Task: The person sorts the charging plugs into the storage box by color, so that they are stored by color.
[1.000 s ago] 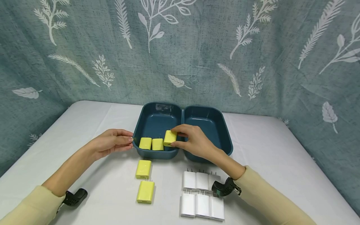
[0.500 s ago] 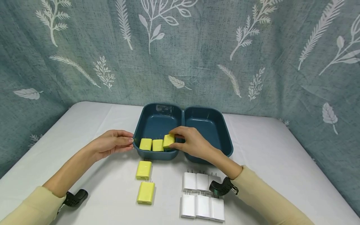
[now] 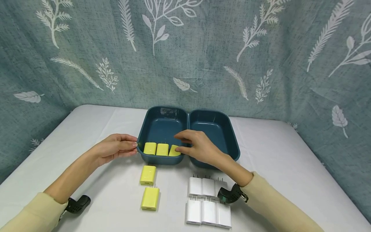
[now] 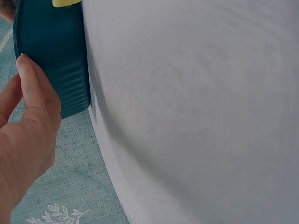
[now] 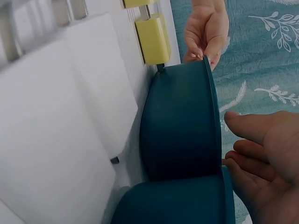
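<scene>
Two dark blue trays stand side by side in the head view, the left tray (image 3: pixel 165 125) and the right tray (image 3: pixel 210 130). Three yellow charger plugs line the near wall inside the left one; the rightmost charger (image 3: pixel 173 151) leans slightly. Right above it is my right hand (image 3: pixel 200 146), thumb and fingers parted, the thumb overlapping the charger's edge. Nothing shows between those fingers in the right wrist view. My left hand (image 3: pixel 120 146) touches the left tray's outer side with extended fingers; in the left wrist view a fingertip (image 4: pixel 25 63) meets the rim.
Two more yellow chargers, one nearer (image 3: pixel 150 198) and one farther (image 3: pixel 148 175), lie on the white tablecloth (image 3: pixel 113 199) before the left tray. Several white chargers (image 3: pixel 193 211) sit in two rows before the right tray. A patterned curtain (image 3: pixel 185 64) hangs behind.
The yellow charger in my right hand has gone down into the left tray beside the other two, and the fingers have parted from it. My left hand has stayed at the rim.
</scene>
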Tool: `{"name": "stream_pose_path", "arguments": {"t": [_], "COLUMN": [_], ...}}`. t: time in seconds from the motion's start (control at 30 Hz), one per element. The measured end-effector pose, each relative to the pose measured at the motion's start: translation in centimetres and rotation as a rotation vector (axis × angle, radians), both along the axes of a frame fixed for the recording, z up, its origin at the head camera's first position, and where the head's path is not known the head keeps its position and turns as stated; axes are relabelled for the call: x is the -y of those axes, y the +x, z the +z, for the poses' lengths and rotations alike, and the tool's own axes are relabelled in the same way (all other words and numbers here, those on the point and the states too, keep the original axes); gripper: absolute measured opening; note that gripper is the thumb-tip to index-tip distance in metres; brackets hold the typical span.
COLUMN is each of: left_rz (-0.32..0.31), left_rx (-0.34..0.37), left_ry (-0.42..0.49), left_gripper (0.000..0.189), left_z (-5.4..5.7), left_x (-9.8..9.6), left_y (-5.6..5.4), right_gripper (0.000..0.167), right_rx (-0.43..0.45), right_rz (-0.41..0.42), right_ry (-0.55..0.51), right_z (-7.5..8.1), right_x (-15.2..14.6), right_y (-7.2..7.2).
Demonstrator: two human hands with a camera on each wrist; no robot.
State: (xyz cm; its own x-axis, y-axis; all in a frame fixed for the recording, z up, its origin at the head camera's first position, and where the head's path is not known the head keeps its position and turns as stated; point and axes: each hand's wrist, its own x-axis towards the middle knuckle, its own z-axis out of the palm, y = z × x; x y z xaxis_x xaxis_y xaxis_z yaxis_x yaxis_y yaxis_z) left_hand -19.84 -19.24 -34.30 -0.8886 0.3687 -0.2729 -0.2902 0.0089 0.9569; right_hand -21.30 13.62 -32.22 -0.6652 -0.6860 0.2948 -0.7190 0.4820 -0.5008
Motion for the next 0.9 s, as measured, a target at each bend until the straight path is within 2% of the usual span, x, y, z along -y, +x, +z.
{"name": "stream_pose_path", "arguments": {"t": [0.3,0.57,0.9], "left_rz": [0.000,-0.001,-0.001], "left_rx": [0.006,0.005,-0.002], "left_ry": [0.001,0.008,-0.007], "left_gripper": [0.037,0.037,0.039], "left_z": [0.2,0.2,-0.1], "left_x": [-0.1,-0.1,0.0], "left_y": [0.1,0.0,0.0], "right_gripper": [0.043,0.043,0.043], "right_rx": [-0.031,0.058,0.044], "right_rz": [0.034,0.083,0.165], "right_ry": [-0.049,-0.060,-0.057], "right_z": [0.3,0.4,0.2], "right_x": [0.1,0.6,1.3], "right_y": [1.3,3.2,5.3]}}
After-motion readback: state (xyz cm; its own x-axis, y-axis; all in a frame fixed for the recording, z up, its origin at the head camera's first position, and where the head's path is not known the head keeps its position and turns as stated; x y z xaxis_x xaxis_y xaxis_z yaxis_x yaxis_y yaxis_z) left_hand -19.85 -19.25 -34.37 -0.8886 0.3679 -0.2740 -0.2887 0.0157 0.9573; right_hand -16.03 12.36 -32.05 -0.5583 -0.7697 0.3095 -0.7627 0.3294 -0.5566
